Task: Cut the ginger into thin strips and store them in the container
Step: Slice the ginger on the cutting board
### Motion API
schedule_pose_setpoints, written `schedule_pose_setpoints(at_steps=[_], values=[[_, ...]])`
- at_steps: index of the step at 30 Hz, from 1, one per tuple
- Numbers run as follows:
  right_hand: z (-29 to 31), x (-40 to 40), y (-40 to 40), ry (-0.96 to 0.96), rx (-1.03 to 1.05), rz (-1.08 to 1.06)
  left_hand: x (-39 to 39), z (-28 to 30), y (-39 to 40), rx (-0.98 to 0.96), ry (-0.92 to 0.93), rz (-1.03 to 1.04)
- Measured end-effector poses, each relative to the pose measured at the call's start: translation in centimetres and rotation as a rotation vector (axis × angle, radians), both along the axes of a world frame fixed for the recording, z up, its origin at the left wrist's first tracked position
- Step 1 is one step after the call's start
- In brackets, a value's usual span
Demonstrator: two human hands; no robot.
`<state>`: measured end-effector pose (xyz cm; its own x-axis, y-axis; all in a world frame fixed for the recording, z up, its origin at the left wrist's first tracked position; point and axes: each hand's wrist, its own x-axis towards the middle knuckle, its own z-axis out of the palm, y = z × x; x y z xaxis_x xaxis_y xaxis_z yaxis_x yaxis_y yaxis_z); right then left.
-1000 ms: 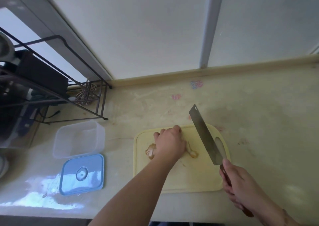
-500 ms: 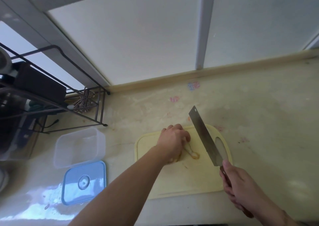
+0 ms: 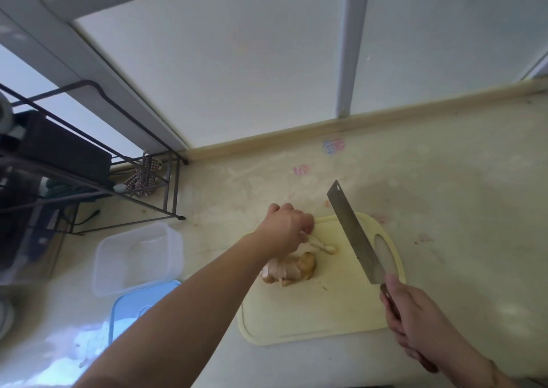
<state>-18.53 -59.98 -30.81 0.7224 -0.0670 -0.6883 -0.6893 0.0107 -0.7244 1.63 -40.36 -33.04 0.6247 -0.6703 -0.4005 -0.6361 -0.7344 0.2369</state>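
A pale yellow cutting board (image 3: 320,316) lies on the counter. On it sits a pile of sliced ginger (image 3: 289,270), with a separate pale ginger piece (image 3: 323,246) just behind it. My left hand (image 3: 286,229) reaches over the board's far left corner and pinches the near end of that pale piece. My right hand (image 3: 415,322) grips the wooden handle of a cleaver (image 3: 354,233), whose blade is held above the board's right side, pointing away from me. A clear plastic container (image 3: 138,257) stands open to the left of the board.
The container's blue lid (image 3: 133,307) lies on the counter in front of it, partly hidden by my left forearm. A dark wire rack (image 3: 89,180) with stored items stands at the far left. A window wall runs along the back of the counter.
My left hand has lifted off the ginger and shifted toward the board's far edge, uncovering the sliced pile. The cleaver stays raised in about the same place.
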Motion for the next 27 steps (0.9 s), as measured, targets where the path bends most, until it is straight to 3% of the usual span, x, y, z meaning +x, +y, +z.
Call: schedule_pose_setpoints(at_steps=[7, 12, 17, 20, 27], values=[[0.2, 0.7, 1.0, 0.006, -0.017, 0.067, 0.0, 0.2, 7.1, 0.072, -0.001, 0.313], [0.2, 0.9, 1.8, 0.031, -0.039, 0.087, -1.5, -0.8, 9.4, 0.053, -0.122, 0.322], [0.2, 0.1, 1.4, 0.097, -0.05, 0.072, -5.1, -1.2, 7.5, -0.338, -0.226, 0.213], [0.0, -1.0, 1.0, 0.122, -0.041, 0.05, -8.0, -2.3, 5.5, -0.277, -0.181, 0.06], [-0.5, -3.1, 0.2, 0.151, -0.02, 0.026, -9.6, -4.1, 4.0, -0.391, -0.199, 0.143]])
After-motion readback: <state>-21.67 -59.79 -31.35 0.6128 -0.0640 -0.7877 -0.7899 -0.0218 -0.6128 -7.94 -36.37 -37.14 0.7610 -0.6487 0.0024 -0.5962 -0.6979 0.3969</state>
